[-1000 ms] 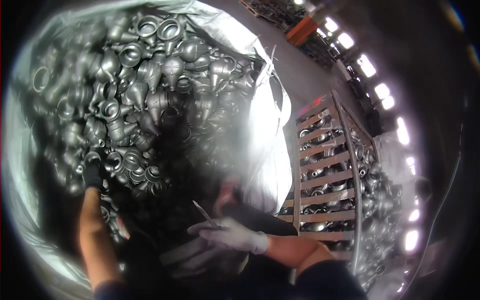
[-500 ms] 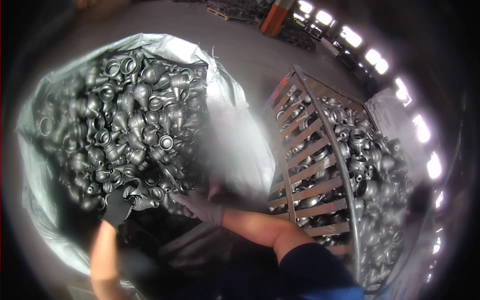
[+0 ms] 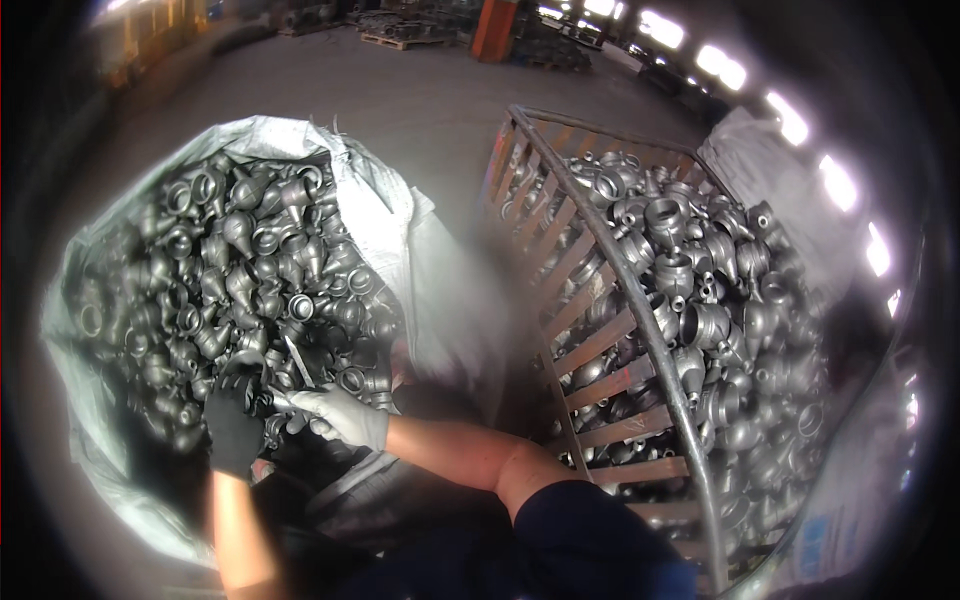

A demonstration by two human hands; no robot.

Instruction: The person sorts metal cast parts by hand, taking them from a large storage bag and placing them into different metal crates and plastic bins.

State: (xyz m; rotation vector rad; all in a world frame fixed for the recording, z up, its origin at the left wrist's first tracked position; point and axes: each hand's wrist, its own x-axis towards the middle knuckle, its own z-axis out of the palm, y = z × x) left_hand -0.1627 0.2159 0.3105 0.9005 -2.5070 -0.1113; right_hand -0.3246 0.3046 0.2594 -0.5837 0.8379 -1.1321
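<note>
My left hand (image 3: 236, 420), in a dark glove, is closed round a grey metal casting (image 3: 246, 362) at the near side of the bag. Beside it, my right hand (image 3: 345, 418), in a pale grey glove, has its fingers closed near that casting. From the right fingers a thin, flat, light-coloured bladed tool (image 3: 298, 360) points up and away; whether it is a file or a knife I cannot tell. Beyond both hands, hollow bulb-shaped metal castings (image 3: 240, 285) with round openings fill a large white woven bag (image 3: 375, 210).
To the right stands a slatted metal crate (image 3: 610, 345) with a tubular rim, heaped with similar castings (image 3: 690, 325). White sheeting (image 3: 765, 175) lies behind it. Farther off are an orange pillar (image 3: 493, 30), a loaded pallet (image 3: 400, 40) and grey floor (image 3: 390, 95).
The view has tilted up and shifted right, showing more of the crate. My right hand has drawn closer to the left, and the thin bladed tool now shows clearly at its fingers.
</note>
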